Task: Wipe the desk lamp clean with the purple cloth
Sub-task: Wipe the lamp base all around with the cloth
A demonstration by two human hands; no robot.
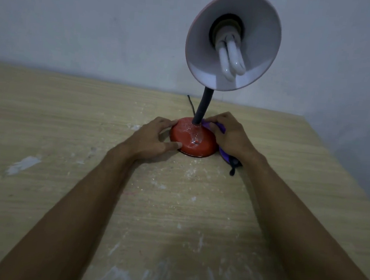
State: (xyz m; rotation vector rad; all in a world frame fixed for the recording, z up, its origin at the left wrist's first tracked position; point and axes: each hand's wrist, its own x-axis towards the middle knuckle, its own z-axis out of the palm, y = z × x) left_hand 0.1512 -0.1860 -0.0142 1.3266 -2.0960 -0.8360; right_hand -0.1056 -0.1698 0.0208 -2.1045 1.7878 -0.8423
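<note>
The desk lamp stands on the wooden table, with a round red base [192, 139], a dark bendy neck [201, 110] and a pale pink shade [233, 40] tilted toward me, a white bulb inside. My left hand [155, 138] grips the left edge of the base, thumb on the front rim. My right hand [229, 136] presses the purple cloth [222, 127] against the right side of the base by the neck. Most of the cloth is hidden under that hand; a dark end [233, 165] sticks out below the wrist.
The wooden table [67, 128] carries white dust and paint smears, thickest near the front. A dark cord [191, 104] runs from behind the base toward the wall. A pale wall [88, 29] stands close behind; the table's right edge slants away at the right.
</note>
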